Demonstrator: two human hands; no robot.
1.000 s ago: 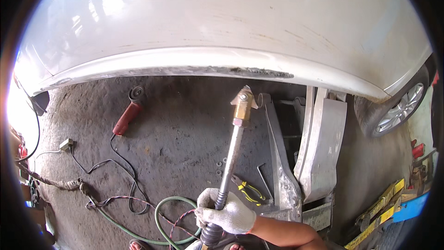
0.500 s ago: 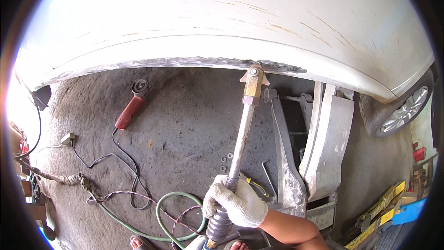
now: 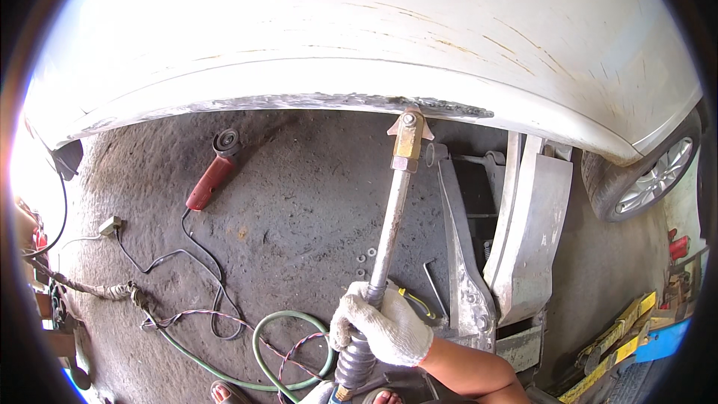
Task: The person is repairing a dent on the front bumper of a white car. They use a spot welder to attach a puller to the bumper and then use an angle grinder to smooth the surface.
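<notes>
My right hand (image 3: 381,325), in a white knit glove, is wrapped around a long metal slide-hammer dent puller (image 3: 390,224), near its dark ribbed lower part. From there the shaft runs up and away to a brass-coloured head with a bolt, whose tip meets or lies just below the scraped, bare-metal sill (image 3: 314,101) of a white car. Only a bit of my left hand (image 3: 320,393), gloved in white, shows at the lower edge beside the puller's lower end; its fingers are hidden.
A red angle grinder (image 3: 209,183) lies on the floor to the left, its black cord trailing. A green hose (image 3: 288,314) and a striped cord loop near my feet. Metal frame parts (image 3: 535,224), a hex key (image 3: 435,288) and several washers lie about. A car wheel (image 3: 651,179) stands at right.
</notes>
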